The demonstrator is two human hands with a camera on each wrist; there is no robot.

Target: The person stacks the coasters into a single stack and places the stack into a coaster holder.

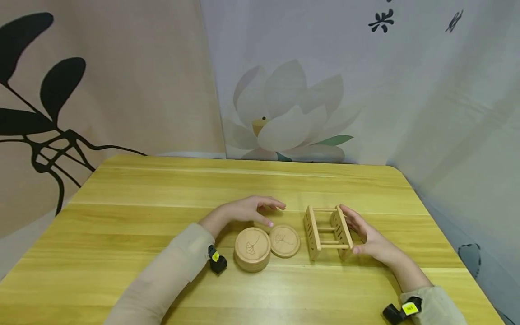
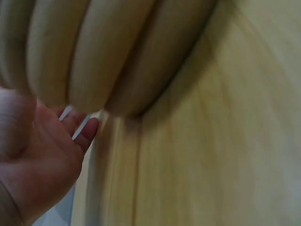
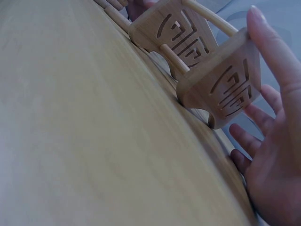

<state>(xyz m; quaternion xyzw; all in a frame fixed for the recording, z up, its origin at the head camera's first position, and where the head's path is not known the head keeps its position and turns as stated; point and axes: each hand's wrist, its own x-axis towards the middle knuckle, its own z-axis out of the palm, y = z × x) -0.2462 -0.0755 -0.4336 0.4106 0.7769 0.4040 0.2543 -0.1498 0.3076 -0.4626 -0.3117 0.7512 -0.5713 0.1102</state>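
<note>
A stack of round wooden coasters (image 1: 252, 249), the top one engraved with a ginkgo leaf, sits on the table. Against its right side lies one more coaster (image 1: 285, 241) with a similar engraving. My left hand (image 1: 249, 210) is just behind the stack, thumb and fingers apart and holding nothing; the stack's edge (image 2: 89, 52) fills the upper part of the left wrist view. Farther right stands a wooden coaster rack (image 1: 327, 232), two cut-out end panels joined by rods. My right hand (image 1: 371, 237) is spread along its right panel (image 3: 223, 84), fingertips at the panel's edges.
The wooden table (image 1: 162, 194) has rounded far corners. Behind it hangs a cloth backdrop (image 1: 162, 90) printed with dark leaves and a pale lotus. A small black camera (image 1: 218, 263) is strapped at the left cuff, another (image 1: 400, 311) at the right.
</note>
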